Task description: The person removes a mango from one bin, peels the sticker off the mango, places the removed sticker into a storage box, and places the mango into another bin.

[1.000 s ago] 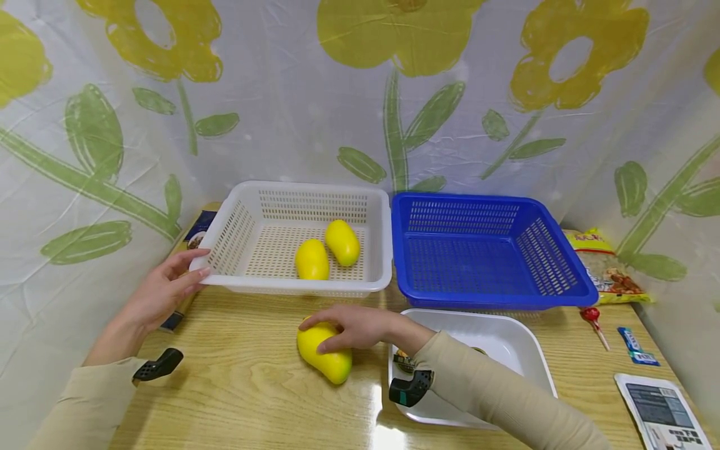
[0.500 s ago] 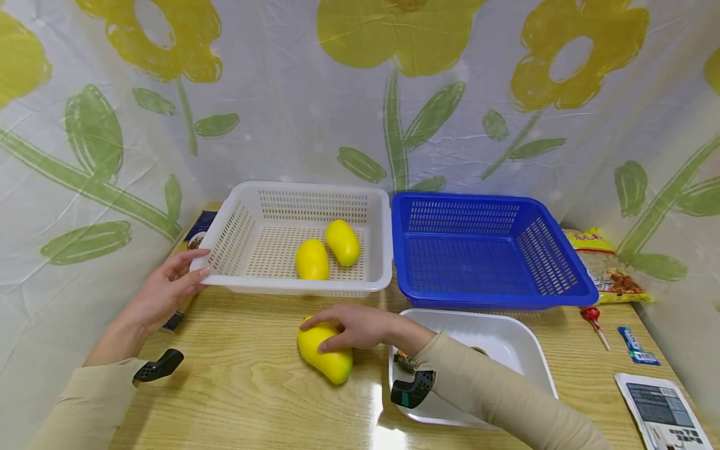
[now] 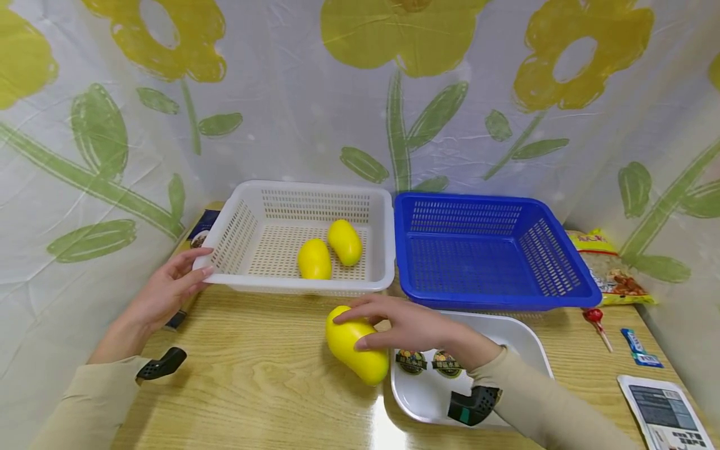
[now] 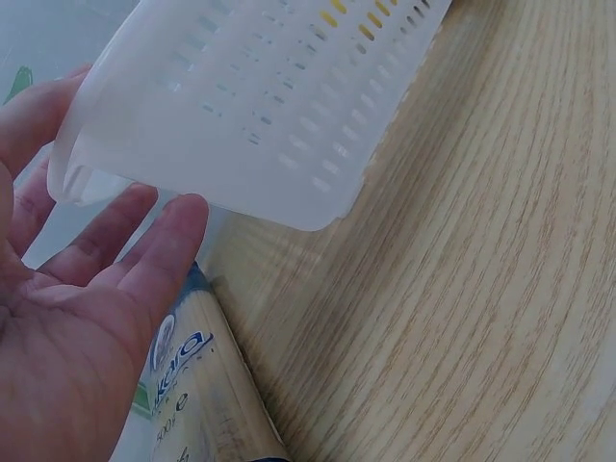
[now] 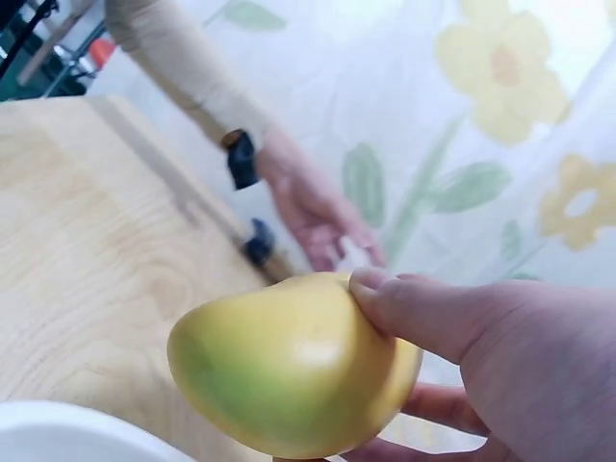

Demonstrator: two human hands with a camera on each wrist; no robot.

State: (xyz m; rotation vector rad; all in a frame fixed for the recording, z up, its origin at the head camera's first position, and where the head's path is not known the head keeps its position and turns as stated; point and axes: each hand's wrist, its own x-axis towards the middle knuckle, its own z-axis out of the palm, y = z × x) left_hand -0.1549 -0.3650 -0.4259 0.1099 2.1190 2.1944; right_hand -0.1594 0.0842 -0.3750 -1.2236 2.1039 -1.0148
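Note:
My left hand (image 3: 163, 294) grips the near left corner of a white perforated basket (image 3: 270, 250); in the left wrist view its fingers lie around the rim. Two yellow mangoes sit in that basket, one at the front (image 3: 315, 260) and one behind it (image 3: 345, 242). My right hand (image 3: 413, 322) holds a third mango (image 3: 351, 344) with thumb and fingers, in front of the basket. In the right wrist view this mango (image 5: 298, 371) shows a green patch. Just right of it lies a white tray (image 3: 424, 397) with two round dark stickers inside, partly covered by my right arm.
A blue basket (image 3: 467, 265) stands beside the white one. On the right lie a snack bag (image 3: 610, 275), a red lollipop (image 3: 594, 316), blue wrapped candies (image 3: 638, 347) and a white pouch (image 3: 666, 409). At the left is a package marked "500" (image 4: 207, 385). A flowered curtain (image 3: 281, 125) hangs behind.
My right hand has moved to the right with the mango, up to the white tray's left edge; more of the tray's stickers now shows. My left hand stays on the basket corner.

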